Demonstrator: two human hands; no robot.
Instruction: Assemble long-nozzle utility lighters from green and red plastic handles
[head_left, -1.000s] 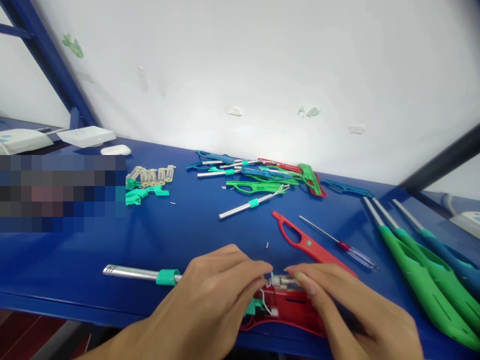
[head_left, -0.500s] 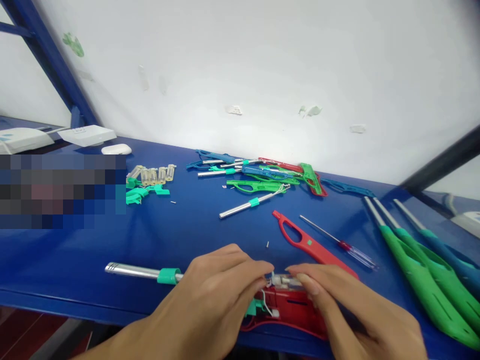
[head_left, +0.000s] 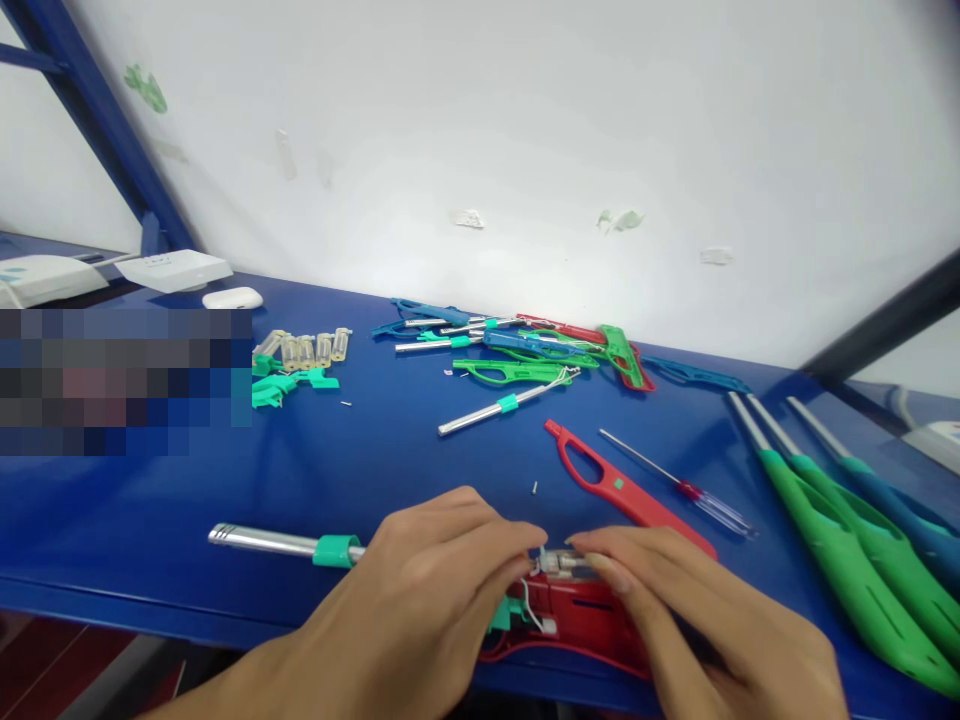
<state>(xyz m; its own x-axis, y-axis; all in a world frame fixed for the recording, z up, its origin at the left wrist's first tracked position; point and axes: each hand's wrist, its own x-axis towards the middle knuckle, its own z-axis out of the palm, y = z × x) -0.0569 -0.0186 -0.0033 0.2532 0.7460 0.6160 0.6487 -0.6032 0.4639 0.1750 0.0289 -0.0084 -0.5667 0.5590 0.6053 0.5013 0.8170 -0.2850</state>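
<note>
Low in the view lies a red lighter half-shell, with a green trigger and a thin white tube in it. Just above the shell is a small clear fuel tank. My right hand pinches the tank's right end between thumb and fingers. At its valve end, my left hand is closed, thumb and forefinger on the upper end of the white tube; the exact grip is partly hidden. A metal lighter barrel with a green collar sticks out left from beneath my left hand.
Beyond my hands lie a red shell half, a screwdriver and a small screw. Green and blue lighters line the right. Shells and barrels pile by the wall. Clear tanks and green triggers sit left.
My right hand has shifted very slightly left along the tank. The left hand and the red shell stay almost where they were.
</note>
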